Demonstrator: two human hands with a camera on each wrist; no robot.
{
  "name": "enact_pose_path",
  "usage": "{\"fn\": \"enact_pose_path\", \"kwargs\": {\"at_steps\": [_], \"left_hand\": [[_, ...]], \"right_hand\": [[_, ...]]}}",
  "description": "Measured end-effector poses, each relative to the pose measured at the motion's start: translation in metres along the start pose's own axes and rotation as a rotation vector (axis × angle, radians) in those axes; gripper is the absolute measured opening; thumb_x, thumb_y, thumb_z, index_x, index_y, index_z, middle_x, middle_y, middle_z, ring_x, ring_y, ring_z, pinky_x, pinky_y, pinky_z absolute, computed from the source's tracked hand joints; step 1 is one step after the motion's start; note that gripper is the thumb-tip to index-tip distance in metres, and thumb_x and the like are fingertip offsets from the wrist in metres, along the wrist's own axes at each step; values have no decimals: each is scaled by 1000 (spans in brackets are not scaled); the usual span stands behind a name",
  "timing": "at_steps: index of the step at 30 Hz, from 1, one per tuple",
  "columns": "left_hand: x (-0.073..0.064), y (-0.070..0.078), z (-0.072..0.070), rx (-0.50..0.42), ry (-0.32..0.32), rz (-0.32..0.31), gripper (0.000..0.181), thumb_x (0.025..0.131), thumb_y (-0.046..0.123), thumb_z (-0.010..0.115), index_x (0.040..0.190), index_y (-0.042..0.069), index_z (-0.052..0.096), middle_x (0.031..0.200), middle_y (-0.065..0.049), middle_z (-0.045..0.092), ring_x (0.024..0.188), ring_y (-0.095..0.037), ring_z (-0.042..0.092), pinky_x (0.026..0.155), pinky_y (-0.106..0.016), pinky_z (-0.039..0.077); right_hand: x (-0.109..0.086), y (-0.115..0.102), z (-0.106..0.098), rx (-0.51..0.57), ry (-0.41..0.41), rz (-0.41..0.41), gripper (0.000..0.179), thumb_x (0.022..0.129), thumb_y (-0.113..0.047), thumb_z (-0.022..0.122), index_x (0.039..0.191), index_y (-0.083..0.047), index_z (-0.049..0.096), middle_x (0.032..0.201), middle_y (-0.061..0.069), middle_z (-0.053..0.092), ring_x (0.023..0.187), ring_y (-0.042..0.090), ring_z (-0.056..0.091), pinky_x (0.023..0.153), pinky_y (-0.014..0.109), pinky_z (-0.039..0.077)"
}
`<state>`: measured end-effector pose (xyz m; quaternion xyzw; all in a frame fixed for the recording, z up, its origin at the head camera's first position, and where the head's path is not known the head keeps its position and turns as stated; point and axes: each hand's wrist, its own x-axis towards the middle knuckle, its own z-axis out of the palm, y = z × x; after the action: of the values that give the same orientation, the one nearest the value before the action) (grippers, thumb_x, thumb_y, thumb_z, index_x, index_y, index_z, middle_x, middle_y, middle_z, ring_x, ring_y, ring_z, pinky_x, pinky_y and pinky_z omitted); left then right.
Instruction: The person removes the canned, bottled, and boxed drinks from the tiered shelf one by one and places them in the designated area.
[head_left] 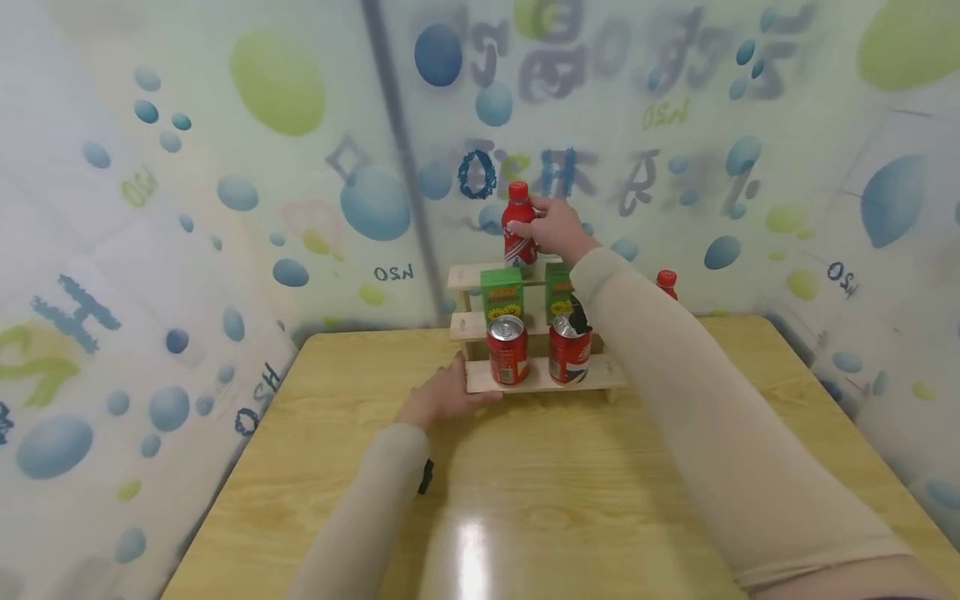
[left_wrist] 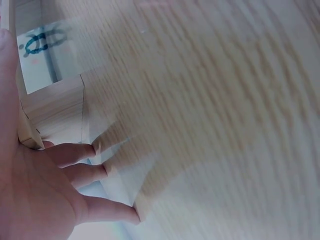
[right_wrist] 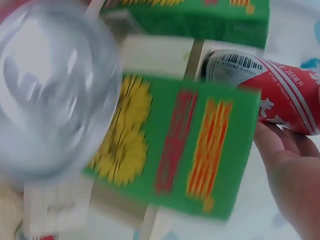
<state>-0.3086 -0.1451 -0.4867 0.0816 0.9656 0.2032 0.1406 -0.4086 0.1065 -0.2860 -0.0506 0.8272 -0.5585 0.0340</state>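
Observation:
My right hand (head_left: pixel 558 229) grips a small red plastic bottle (head_left: pixel 519 229) with a red cap, upright at the top step of a three-step wooden rack (head_left: pixel 540 385). Whether its base touches the board, I cannot tell. In the right wrist view the bottle (right_wrist: pixel 272 85) shows its barcode end, with fingers beneath it. My left hand (head_left: pixel 450 392) rests at the rack's lower left corner, thumb along the front edge. Seen from the left wrist, that hand (left_wrist: pixel 40 190) has straight, spread fingers touching the tabletop beside the rack's wooden end (left_wrist: pixel 60 107).
Two green boxes with yellow flowers, one on the left (head_left: pixel 502 293) and one on the right (head_left: pixel 558 292), stand on the middle step. Two red cans, left (head_left: pixel 508 354) and right (head_left: pixel 568 354), occupy the bottom step. Another red-capped bottle (head_left: pixel 667 282) is partly behind my right sleeve. A patterned wall (head_left: pixel 300 208) backs the table (head_left: pixel 360 367).

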Motion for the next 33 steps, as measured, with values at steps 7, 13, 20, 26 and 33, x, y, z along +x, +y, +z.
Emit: {"fn": "enact_pose_path", "kwargs": {"at_steps": [7,13,20,26,33], "left_hand": [[-3,-5,4,-22,0,1,139,76,97,60,172,11,9,168,-23,42,154,-44,44,121,-71,37],[-1,-2,2,-45,11,40,137,76,95,62,172,11,11,165,-21,47,151,-42,49,120,-66,42],[-1,-5,6,-39,5,34,135,77,94,62,171,10,13,164,-23,48,150,-43,50,118,-66,45],[-4,-9,10,-38,10,7,136,77,95,62,172,12,11,168,-22,43,154,-43,45,120,-67,42],[-7,-9,8,-17,15,9,133,80,92,63,172,9,12,167,-24,43,154,-44,45,120,-68,41]], "right_hand": [[-11,14,-29,30,-1,19,80,105,-27,69,171,-18,24,171,14,41,156,32,44,121,53,47],[-14,21,-49,26,10,25,80,106,-27,67,172,-20,21,172,15,39,156,35,43,122,55,45],[-20,29,-63,3,10,24,79,106,-28,67,171,-21,22,170,17,42,156,37,43,121,56,46],[-30,40,-82,-30,13,34,82,107,-30,65,172,-16,17,173,18,34,158,40,39,122,57,44],[-44,51,-125,-41,65,71,85,109,-35,61,172,-12,9,174,21,30,157,42,39,123,56,42]]}}
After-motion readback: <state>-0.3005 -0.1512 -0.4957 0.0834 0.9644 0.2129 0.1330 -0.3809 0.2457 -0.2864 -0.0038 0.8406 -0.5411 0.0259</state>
